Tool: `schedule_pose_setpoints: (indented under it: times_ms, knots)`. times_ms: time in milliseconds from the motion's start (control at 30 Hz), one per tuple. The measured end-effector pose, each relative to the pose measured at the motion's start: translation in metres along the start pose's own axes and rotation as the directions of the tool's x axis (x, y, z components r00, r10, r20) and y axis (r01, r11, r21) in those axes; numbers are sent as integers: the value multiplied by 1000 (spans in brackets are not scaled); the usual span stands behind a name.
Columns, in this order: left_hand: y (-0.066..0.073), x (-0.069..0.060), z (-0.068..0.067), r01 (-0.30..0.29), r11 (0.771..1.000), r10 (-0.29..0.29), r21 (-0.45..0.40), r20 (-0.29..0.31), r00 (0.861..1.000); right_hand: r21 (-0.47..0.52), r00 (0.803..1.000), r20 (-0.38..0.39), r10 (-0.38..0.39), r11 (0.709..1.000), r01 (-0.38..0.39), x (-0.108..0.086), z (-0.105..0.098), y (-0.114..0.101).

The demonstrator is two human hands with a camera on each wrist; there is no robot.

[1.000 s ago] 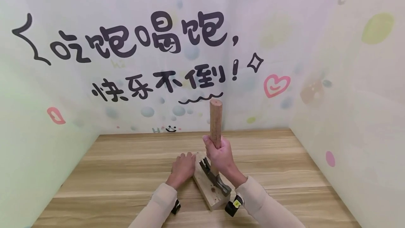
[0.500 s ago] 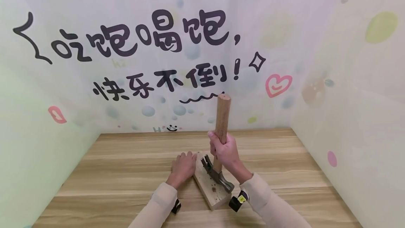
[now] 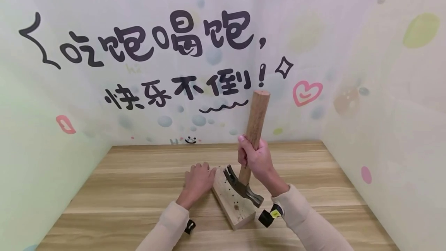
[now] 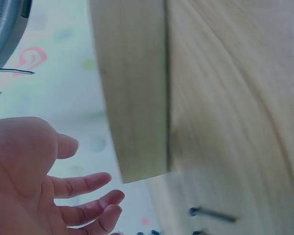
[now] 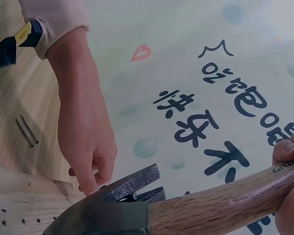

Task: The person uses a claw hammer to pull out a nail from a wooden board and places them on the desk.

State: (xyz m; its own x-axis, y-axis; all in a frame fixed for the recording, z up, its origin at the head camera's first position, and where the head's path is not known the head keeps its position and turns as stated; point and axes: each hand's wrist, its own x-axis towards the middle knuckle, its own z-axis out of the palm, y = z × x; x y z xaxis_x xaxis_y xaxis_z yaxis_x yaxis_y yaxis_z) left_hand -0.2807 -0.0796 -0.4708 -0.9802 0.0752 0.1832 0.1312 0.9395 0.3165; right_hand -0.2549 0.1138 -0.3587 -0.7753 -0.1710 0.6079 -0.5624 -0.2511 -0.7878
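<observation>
My right hand [image 3: 259, 160] grips the wooden handle of a claw hammer [image 3: 258, 119]. The handle points up, and the metal head [image 3: 242, 187] hangs low over a wooden block [image 3: 231, 200], claw side toward the far end. A small dark piece shows between the claws in the right wrist view; I cannot tell what it is. Holes and dark spots mark the block's top. My left hand [image 3: 198, 181] is at the block's far left end. In the left wrist view its fingers [image 4: 88, 183] are loosely bent, apart from the block, holding nothing.
Several nails [image 4: 213, 214] lie on the wood-grain table [image 3: 139, 189] to the left of the block. Patterned walls [image 3: 400, 127] with black lettering at the back enclose the table's far side and both sides.
My right hand has moved up and to the right with the hammer, its head rising off the block. My left hand has drawn slightly left, its fingers loosening from the block's edge.
</observation>
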Motion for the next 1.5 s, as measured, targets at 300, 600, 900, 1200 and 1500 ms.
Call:
schedule_pose_setpoints:
  times_ms: [300, 600, 900, 1200, 1500]
  knots:
    - [2, -18, -16, -185, 978, 172, -91, -130, 976, 67, 1000, 22, -16, 998, 14, 1, -4, -15]
    - [7, -38, -31, -353, 842, 375, -407, -27, 927, 113, 991, 126, -41, 993, 26, -3, -5, -26]
    - [12, -49, -37, -432, 749, 495, -503, -11, 869, 141, 985, 167, -49, 990, 25, -6, -4, -30]
    - [14, -49, -31, -541, 681, 526, -493, -183, 830, 166, 982, 183, -51, 986, 20, -8, 0, -28]
    - [11, -49, -29, -566, 667, 535, -485, -217, 817, 162, 982, 188, -32, 987, 1, -10, 1, -26]
